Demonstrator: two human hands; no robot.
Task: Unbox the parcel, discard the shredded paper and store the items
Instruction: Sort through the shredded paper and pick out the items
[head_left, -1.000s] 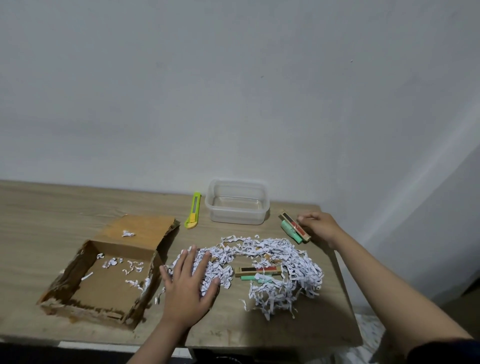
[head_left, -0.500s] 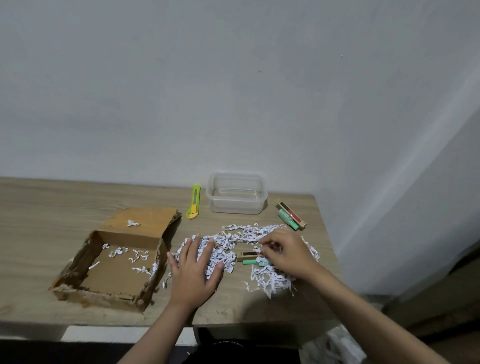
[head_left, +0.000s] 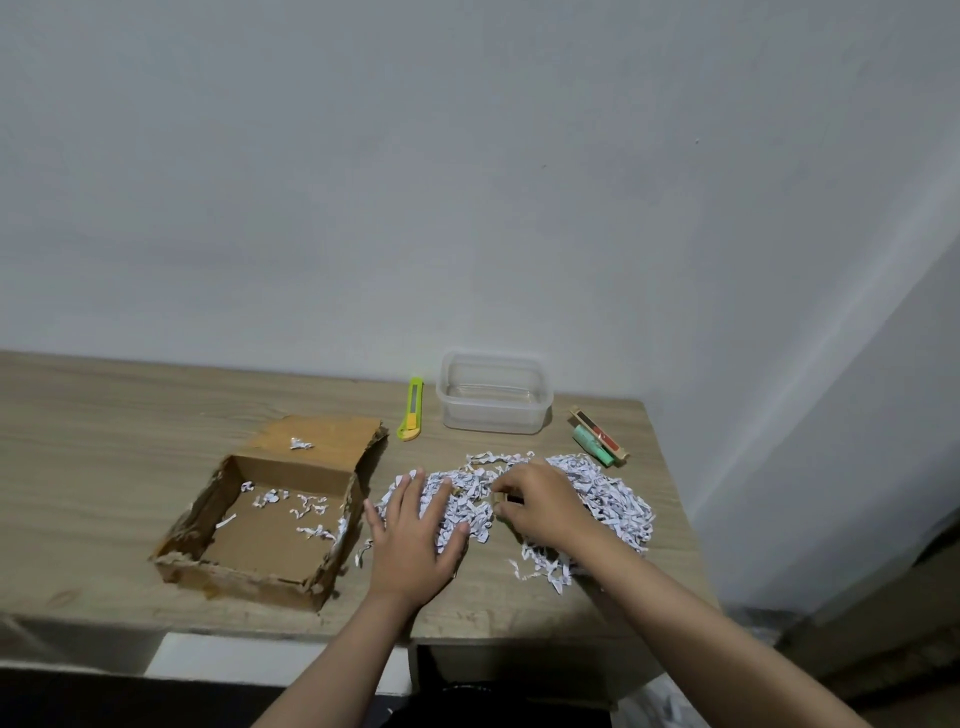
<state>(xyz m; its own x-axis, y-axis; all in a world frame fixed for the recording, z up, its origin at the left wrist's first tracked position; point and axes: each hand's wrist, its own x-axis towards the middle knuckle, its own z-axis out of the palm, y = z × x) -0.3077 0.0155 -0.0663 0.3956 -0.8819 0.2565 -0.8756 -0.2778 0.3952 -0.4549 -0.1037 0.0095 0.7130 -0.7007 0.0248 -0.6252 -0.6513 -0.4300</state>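
Plain home room, likely: wooden table (head_left: 104, 415) standing against bare white wall (head_left: 363, 182), yellow utility knife (head_left: 411, 409) lying at twelve o'clock.

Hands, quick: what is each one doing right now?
Left hand: open, fingers flat on the shredded paper.
Right hand: fingers pinching a small wooden item in the pile.

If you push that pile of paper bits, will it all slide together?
Probably not. The shredded paper is loose curly strips, so it would likely spread and shed bits, like the strays in the box. It looks light and floppy; the left hand rests flat on it.
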